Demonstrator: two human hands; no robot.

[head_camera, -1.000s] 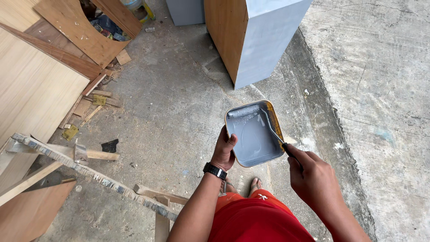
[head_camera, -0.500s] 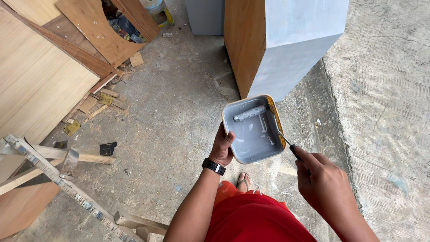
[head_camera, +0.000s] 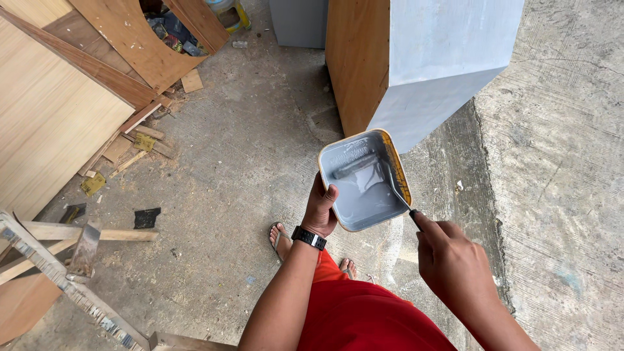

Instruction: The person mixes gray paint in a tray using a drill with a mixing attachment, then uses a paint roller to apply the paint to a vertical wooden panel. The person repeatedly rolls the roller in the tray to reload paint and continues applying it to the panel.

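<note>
- Two bare hands work over one small paint tray (head_camera: 354,195), a rounded-square tub with a yellowish rim and grey paint pooled inside.
- Left hand (head_camera: 321,209) grips the tray's near-left corner from below, thumb hooked over the rim and the other fingers hidden underneath; a black wristwatch (head_camera: 308,238) sits on that wrist.
- Right hand (head_camera: 455,266) is closed around a thin dark handle (head_camera: 412,213), index finger stretched along it; whether the remaining fingers pinch or wrap it I cannot tell.
- That handle belongs to a paint roller (head_camera: 354,166), whose grey-coated sleeve lies across the far part of the tray in the paint.
- Tray is held in the air in front of the person, above the concrete floor (head_camera: 247,162), just near of a cabinet.
- Beneath the arms are red shorts (head_camera: 364,318) and a foot in a flip-flop (head_camera: 279,237) on the floor.
- Far of the tray stands the wooden cabinet (head_camera: 422,58), its right face painted pale grey, its left face bare brown wood.
- At left, plywood panels (head_camera: 58,110) lean and lie, with wood offcuts (head_camera: 140,140) scattered beside them.
- Near left, a rough paint-spattered timber frame (head_camera: 58,273) crosses the corner.
</note>
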